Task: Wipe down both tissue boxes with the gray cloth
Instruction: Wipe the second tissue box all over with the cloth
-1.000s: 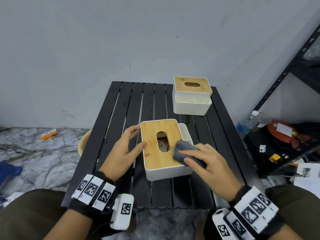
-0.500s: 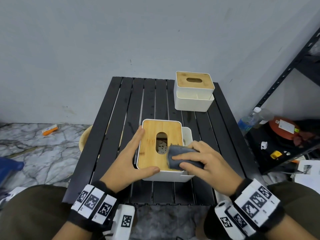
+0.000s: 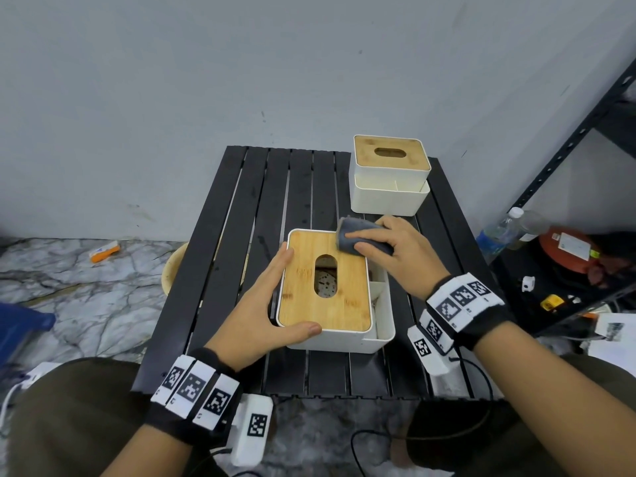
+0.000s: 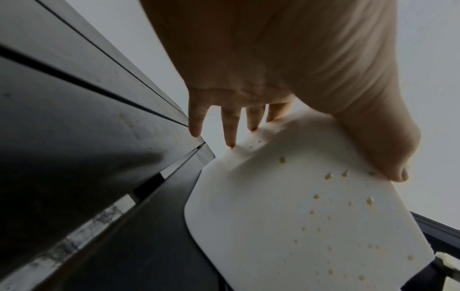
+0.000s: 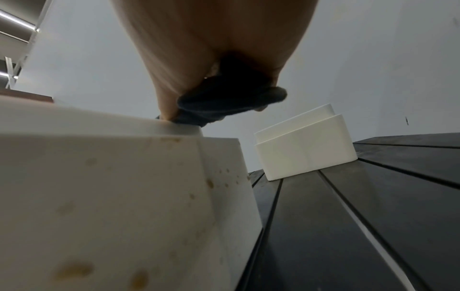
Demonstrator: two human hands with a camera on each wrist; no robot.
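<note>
The near tissue box (image 3: 323,287), white with a bamboo lid, sits mid-table on the black slatted table (image 3: 241,208). My left hand (image 3: 261,304) braces its near left corner, fingers (image 4: 230,128) straight along the side wall (image 4: 311,226) and thumb across the front edge. My right hand (image 3: 395,256) grips the folded gray cloth (image 3: 361,237) and presses it on the lid's far right corner. The right wrist view shows the cloth (image 5: 231,100) on the box's rim, and brownish spots on its wall (image 5: 112,187). The second tissue box (image 3: 390,177) stands at the far right, apart from both hands.
A black metal shelf rack (image 3: 568,149) stands to the right, with a water bottle (image 3: 499,232) and a red object (image 3: 568,249) on its low shelf. A beige bowl (image 3: 172,270) sits under the table's left edge. An orange item (image 3: 105,252) lies on the floor.
My right hand slid the cloth from the lid's near right edge up to its far right corner. My left hand stays at the box's left side, thumb now on the front edge.
</note>
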